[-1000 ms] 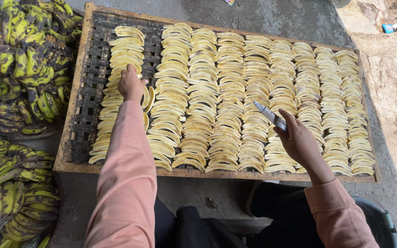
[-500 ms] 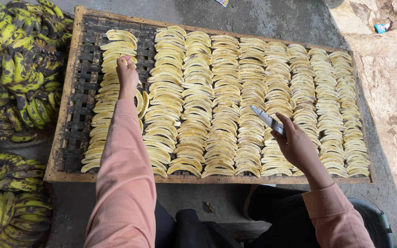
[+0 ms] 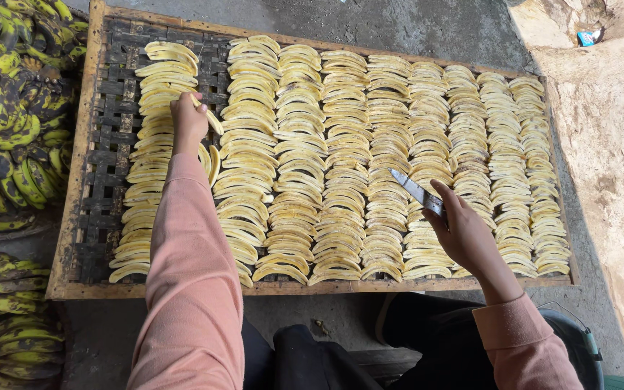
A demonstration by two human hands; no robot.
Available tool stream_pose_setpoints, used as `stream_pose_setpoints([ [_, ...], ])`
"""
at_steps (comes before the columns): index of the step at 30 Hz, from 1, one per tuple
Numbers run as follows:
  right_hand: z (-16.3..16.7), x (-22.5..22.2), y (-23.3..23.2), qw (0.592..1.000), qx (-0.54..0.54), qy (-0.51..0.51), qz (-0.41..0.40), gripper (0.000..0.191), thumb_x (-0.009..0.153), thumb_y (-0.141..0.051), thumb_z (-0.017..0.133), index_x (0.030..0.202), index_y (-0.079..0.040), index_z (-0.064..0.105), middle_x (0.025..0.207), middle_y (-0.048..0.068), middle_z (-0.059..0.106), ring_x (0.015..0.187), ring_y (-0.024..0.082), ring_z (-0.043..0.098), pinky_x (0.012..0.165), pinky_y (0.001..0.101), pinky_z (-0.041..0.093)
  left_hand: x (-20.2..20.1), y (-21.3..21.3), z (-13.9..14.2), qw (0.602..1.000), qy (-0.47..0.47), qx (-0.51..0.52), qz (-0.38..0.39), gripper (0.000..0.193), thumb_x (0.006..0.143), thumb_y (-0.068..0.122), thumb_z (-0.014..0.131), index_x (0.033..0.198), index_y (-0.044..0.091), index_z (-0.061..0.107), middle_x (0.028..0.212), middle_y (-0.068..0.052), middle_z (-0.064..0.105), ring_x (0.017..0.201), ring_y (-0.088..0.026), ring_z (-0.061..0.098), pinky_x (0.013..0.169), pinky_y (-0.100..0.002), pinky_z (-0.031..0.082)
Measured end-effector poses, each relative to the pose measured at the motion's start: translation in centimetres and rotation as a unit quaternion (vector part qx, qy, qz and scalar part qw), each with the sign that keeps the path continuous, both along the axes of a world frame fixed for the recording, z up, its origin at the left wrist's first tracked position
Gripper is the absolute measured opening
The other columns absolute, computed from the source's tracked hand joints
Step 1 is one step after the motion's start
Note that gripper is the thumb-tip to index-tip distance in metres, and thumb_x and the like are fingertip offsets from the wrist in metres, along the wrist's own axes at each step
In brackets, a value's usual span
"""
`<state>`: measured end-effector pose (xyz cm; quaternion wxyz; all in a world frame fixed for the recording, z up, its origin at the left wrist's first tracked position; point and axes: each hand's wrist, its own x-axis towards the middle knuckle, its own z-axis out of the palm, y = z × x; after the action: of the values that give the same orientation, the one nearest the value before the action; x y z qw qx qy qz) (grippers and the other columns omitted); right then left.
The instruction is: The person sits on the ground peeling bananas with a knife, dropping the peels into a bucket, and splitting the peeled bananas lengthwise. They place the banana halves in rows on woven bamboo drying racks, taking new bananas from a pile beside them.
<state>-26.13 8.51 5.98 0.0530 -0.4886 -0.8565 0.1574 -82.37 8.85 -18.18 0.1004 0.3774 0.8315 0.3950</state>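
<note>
Yellow banana slice [image 3: 211, 117] pinched by left hand [image 3: 188, 121] (right hand [image 3: 464, 235] grips a knife [image 3: 417, 191]).

One small package [image 3: 587, 36] shows, lying crumpled on the pale sandy ground at the top right corner of the view, well apart from the wooden tray [image 3: 74, 217] of sliced fruit. It looks like a little wrapper or sachet, mostly blue with a touch of white and red, too small to make out further. No labels, signs or screens appear anywhere else.
</note>
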Motion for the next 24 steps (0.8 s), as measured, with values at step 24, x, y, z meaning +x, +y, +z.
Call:
stream_pose_setpoints([
  [24,1.8,1.9,-0.9,1.000,0.014,0.019,-0.020,0.060,0.095,-0.032,0.065,0.150,-0.017,0.045,0.104,0.017,0.070,0.085,0.036,0.070,0.071,0.0465,0.055,4.4,-0.8,3.4,0.986,0.031,-0.138,0.091,0.030,0.090,0.017,0.082,0.109,-0.001,0.066,0.109,-0.024,0.071,0.101,-0.041,0.070,0.086,-0.048,0.057],
])
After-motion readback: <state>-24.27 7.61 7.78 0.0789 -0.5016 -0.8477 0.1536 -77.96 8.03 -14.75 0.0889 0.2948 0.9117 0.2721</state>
